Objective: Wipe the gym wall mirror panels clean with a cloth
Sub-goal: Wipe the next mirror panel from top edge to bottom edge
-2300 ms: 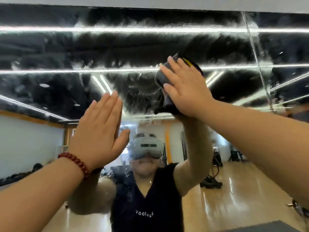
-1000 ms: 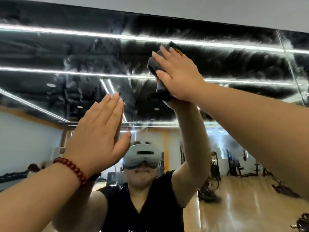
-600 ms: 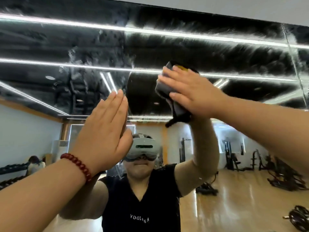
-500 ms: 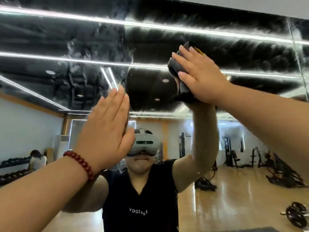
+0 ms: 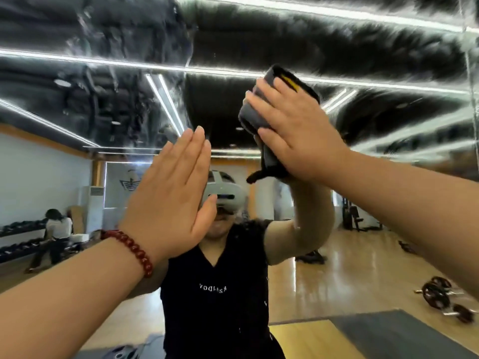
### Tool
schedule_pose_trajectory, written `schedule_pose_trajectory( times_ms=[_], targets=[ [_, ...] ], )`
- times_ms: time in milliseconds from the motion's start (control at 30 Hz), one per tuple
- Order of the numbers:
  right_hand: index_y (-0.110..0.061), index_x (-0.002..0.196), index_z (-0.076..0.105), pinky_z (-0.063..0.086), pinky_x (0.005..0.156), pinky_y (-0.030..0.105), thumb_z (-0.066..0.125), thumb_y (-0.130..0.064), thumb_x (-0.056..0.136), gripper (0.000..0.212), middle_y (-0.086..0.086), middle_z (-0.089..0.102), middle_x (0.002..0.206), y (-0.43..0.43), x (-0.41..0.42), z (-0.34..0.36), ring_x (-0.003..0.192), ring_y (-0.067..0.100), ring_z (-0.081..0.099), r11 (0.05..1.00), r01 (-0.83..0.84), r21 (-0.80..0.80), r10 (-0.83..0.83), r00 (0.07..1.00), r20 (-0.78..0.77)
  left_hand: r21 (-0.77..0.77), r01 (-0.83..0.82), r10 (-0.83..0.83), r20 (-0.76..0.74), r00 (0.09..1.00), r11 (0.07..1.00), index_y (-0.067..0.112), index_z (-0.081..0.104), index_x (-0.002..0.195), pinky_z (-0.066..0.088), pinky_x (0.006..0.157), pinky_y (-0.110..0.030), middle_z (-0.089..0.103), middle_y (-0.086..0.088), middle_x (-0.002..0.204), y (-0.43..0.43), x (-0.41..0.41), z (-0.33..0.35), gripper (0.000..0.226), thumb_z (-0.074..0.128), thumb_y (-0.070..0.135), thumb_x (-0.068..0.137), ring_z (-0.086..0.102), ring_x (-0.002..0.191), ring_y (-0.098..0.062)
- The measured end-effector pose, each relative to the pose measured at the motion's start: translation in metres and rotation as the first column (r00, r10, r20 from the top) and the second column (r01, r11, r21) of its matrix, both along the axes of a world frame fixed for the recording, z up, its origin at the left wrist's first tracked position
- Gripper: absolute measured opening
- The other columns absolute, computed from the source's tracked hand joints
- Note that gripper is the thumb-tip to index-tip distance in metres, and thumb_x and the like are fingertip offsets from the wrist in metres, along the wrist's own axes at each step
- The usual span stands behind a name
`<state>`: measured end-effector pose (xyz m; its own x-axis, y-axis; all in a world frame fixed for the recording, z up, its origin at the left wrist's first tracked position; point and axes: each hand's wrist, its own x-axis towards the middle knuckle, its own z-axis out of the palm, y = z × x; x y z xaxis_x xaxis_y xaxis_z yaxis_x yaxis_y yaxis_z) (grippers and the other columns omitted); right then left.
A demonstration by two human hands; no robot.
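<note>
Since half a second ago the right hand (image 5: 298,130), fingers (image 5: 261,106) spread flat on the grey cloth (image 5: 252,116), has slid lower on the mirror (image 5: 375,60), now upper centre-right; the left hand (image 5: 168,198) stays flat, fingers together.

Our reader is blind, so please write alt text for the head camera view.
A right hand presses a folded grey cloth against a streaky wall mirror. The left hand, with a red bead bracelet, lies flat and open on the glass.
</note>
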<state>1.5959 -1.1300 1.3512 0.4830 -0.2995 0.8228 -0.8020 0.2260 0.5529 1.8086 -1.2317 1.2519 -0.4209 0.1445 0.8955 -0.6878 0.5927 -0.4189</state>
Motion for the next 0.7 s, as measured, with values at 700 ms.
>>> schedule_pose_trajectory(
  times_ms=[700],
  targets=[
    [-0.028, 0.156, 0.028, 0.016, 0.122, 0.045, 0.027, -0.041, 0.106, 0.051, -0.001, 0.022, 0.163, 0.058, -0.087, -0.13, 0.152, 0.022, 0.017, 0.939, 0.116, 0.323, 0.004, 0.937, -0.348, -0.063, 0.03, -0.02, 0.155, 0.988, 0.998, -0.005, 0.031, 0.15, 0.018, 0.118, -0.046, 0.023, -0.02, 0.16, 0.033, -0.058, -0.016, 0.071, 0.034, 0.038, 0.092, 0.021, 0.149, -0.031]
  ],
)
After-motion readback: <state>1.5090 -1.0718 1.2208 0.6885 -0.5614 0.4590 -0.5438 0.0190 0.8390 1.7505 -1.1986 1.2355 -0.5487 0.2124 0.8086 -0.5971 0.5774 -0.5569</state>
